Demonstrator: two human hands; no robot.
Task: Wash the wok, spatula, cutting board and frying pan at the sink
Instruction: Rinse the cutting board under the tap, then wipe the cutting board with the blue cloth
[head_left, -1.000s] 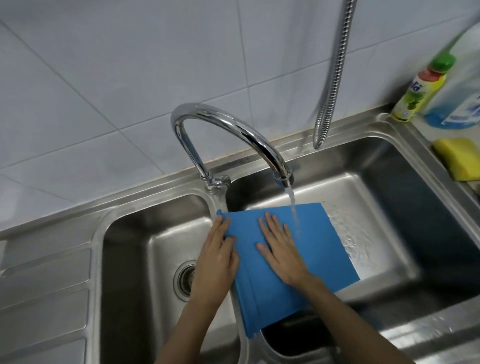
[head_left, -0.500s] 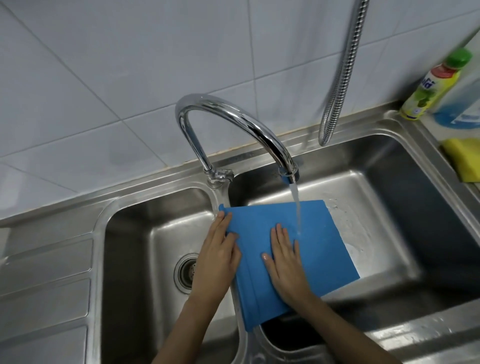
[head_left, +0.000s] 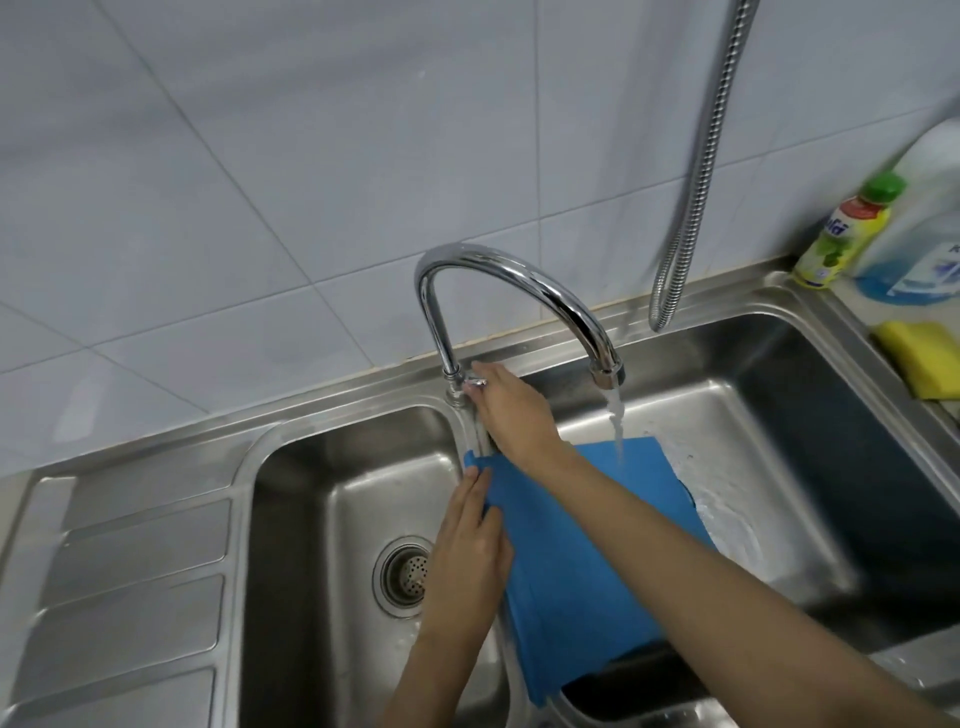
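A: Two hands, two jobs. The right hand (head_left: 511, 410) reaches up to the middle of the frame, fingers on the small lever at the base of the tap (head_left: 519, 291). Whether they pinch it or only press it I cannot tell; the fingertips are blurred.

B: And the left hand (head_left: 470, 551)?

A: Lower centre, fingers fairly straight, laid along the left edge of the blue cutting board (head_left: 587, 545), thumb on its face. It steadies the board more than it clamps it.

B: Where does the board sit?

A: Propped across the divider between the two bowls of the sink (head_left: 332, 436), tilted down into the right bowl, with the water stream (head_left: 617, 421) falling on its upper corner.

B: How will it handle?

A: I'd judge it thin, stiff plastic, light, and slick while wet. Take it by the long edges, thumb on top and fingers beneath, not flat-palmed.

B: Anything nearby?

A: A yellow sponge (head_left: 919, 358) and a green-capped bottle (head_left: 844, 234) at the right edge; a drain (head_left: 405, 574) in the left bowl.
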